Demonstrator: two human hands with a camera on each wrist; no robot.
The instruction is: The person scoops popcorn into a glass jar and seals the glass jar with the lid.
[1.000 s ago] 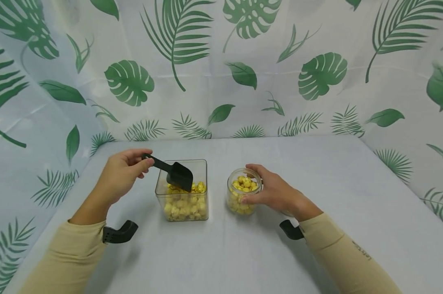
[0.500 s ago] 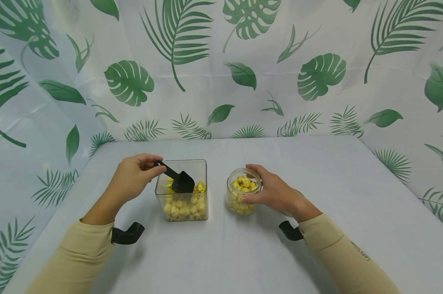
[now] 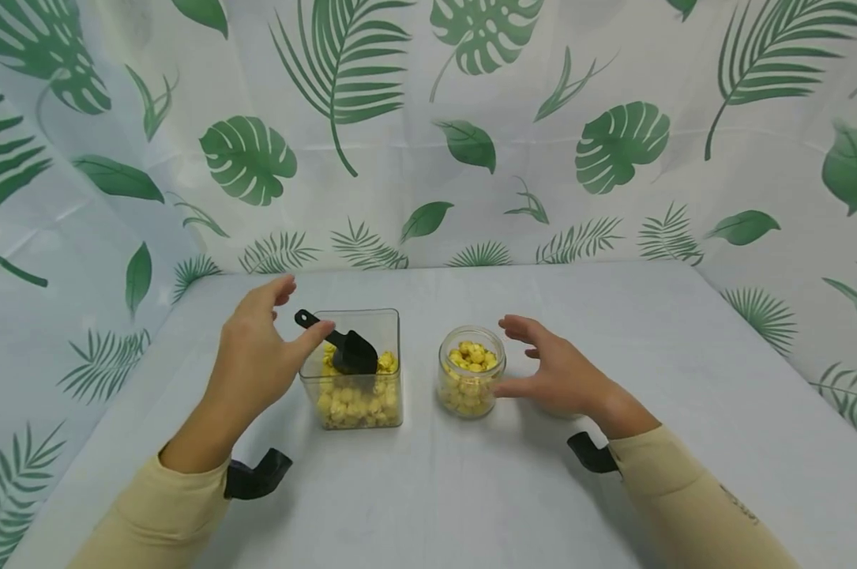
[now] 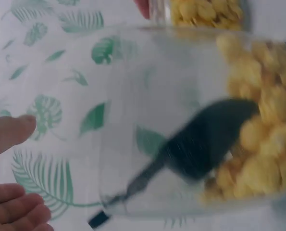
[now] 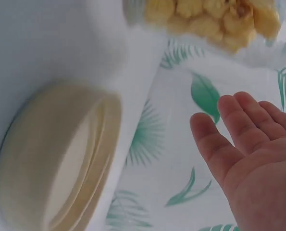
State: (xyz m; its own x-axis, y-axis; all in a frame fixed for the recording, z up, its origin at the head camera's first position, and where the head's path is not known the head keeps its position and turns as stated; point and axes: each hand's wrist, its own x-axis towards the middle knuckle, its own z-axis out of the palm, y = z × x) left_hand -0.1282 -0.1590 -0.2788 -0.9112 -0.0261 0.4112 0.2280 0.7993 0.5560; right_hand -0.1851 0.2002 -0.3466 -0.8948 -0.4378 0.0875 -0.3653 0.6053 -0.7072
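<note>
In the head view a black scoop [image 3: 357,353] leans in a clear square container [image 3: 380,322], its blade on yellow popcorn [image 3: 350,405] and its handle over the left rim. My left hand [image 3: 250,356] is just left of the handle, fingers spread and holding nothing; the left wrist view shows them apart from the scoop [image 4: 195,144]. A clear round jar [image 3: 462,381] with popcorn inside stands to the right. Beside it my right hand [image 3: 566,375] has its fingers extended and apart from the glass, as the right wrist view also shows.
A round beige lid [image 5: 32,154] lies on the table near my right hand, mostly hidden behind it in the head view. The white table [image 3: 428,498] meets leaf-patterned cloth [image 3: 385,158] at the back and sides.
My left hand has lowered the scoop into the container and let go of it, fingers spreading. The right hand has released the jar and moved slightly right.
</note>
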